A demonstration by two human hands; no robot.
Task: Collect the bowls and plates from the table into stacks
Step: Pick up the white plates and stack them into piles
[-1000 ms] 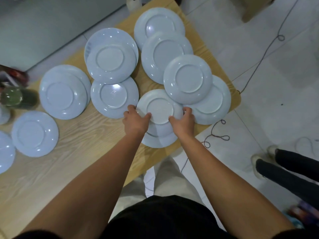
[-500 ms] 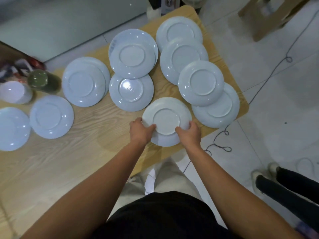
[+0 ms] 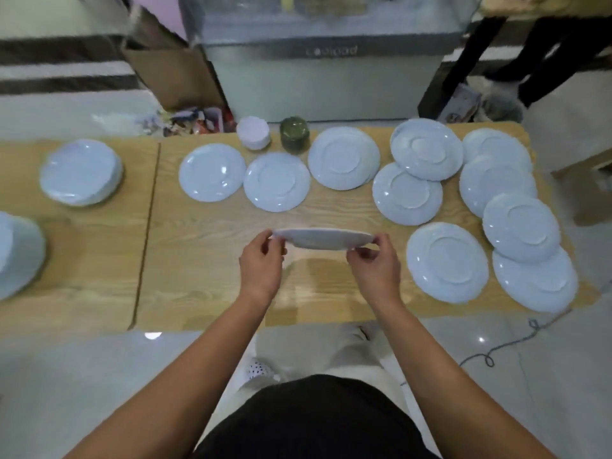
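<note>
**Item in hand:** one pale plate (image 3: 323, 239), seen edge-on, held level above the worktop (image 3: 205, 266) straight in front of me and clear of the wood. My left hand (image 3: 260, 265) pinches its left rim and my right hand (image 3: 377, 266) its right rim, fingers curled beneath. Neither hand holds anything else.

**Step:** carrying, as I judge it. One plate is lifted and bound for a pile.

**Piles so far:**
- A plate stack (image 3: 81, 172) sits well to my left, beyond the seam in the worktop.
- A second pile (image 3: 16, 256) is cut off at the left edge of view.

**Outstanding:**
- Loose plates (image 3: 276, 182) lie along the far side.
- An overlapping cluster (image 3: 521, 228) sits at the right end, most of it bottom-up.
- Most of the task remains, I judge.

**Next move calls for:** a swing to the left, then lowering the plate flat onto the stack with rims matched. Both hands should let go together so it does not tip.

**Containers:**
- Small white bowls (image 3: 253, 132), seemingly nested, stand at the far edge. I cannot tell what is in them.
- A green jar (image 3: 294, 134) stands just beside them. Its contents are not discernible.
</note>
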